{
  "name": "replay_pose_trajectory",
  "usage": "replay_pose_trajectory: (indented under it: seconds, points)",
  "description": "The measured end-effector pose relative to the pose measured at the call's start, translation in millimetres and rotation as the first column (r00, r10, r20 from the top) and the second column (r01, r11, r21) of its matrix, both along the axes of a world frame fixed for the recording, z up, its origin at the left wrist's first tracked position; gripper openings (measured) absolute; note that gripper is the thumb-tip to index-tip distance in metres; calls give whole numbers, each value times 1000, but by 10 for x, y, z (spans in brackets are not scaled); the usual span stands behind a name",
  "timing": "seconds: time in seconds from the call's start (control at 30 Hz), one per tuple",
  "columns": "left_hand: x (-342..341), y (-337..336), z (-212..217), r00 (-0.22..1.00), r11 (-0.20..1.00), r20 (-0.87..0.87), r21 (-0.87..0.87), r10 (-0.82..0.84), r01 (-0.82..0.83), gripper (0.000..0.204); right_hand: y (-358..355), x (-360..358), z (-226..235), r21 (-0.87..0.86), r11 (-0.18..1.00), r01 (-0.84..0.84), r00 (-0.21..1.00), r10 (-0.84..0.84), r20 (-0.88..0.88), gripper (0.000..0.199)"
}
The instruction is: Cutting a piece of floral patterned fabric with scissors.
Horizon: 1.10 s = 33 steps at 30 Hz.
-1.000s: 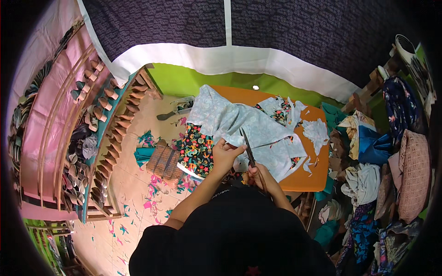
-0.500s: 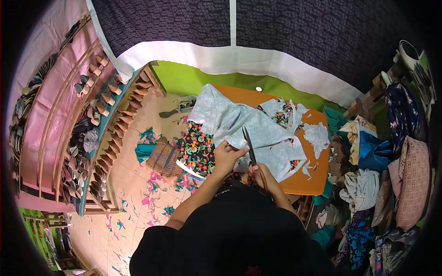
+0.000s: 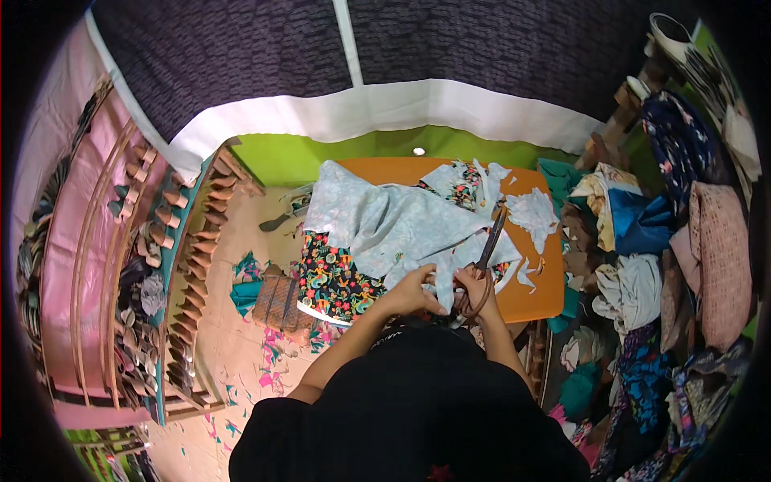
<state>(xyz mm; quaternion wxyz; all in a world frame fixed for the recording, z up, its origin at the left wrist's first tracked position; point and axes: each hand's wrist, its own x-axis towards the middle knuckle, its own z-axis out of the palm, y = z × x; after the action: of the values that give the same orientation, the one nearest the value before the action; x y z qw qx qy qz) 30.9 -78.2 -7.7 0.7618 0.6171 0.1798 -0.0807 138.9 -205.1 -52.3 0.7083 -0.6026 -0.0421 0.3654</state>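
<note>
In my right hand (image 3: pixel 475 291) is a pair of large scissors (image 3: pixel 491 245), the handles wrapped by the fingers and the dark blades pointing away over the cloth. My left hand (image 3: pixel 414 291) pinches a pale piece of fabric (image 3: pixel 444 281) close to the right hand. Beneath both hands spreads a floral fabric (image 3: pixel 341 269), its black printed side showing at the left and its pale side folded up over the middle. It lies across an orange table (image 3: pixel 540 281). White fabric scraps (image 3: pixel 532 210) rest on the table at the right, beyond the scissors.
A rack of shoe lasts (image 3: pixel 195 273) stands at the left. Fabric bundles (image 3: pixel 634 289) are piled along the right side. A woven brown box or bag (image 3: pixel 279 304) sits on the floor beside the table, among coloured scraps (image 3: pixel 273 353). A patterned dark curtain (image 3: pixel 482 64) hangs behind.
The scissors have swung from pointing up-left to up-right, away from my left hand. My left hand has come nearer my body with the pale fabric. The whole view has shifted somewhat.
</note>
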Motion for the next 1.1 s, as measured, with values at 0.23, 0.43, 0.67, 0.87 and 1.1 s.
replay_pose_trajectory:
  seconds: [0.23,0.43,0.67,0.87,1.1]
  points:
    - [203,-87,-398,926,924,80,138,-370,357,69,-296,44,-44,19,978,206,962,-199,-186,25]
    - [521,-148,-99,823,825,73,117,-563,553,77,-661,245,-297,114,940,321,945,-326,32,26]
    - [928,-220,138,505,466,419,-200,-755,862,76,-932,399,-385,301,953,-22,996,47,-77,17]
    - [1319,-169,59,464,431,350,-173,-813,886,67,-982,712,-837,252,967,36,984,9,-177,28]
    - [1905,100,-378,419,422,67,36,-905,906,52,-1121,1041,-35,368,911,187,904,-13,-428,19]
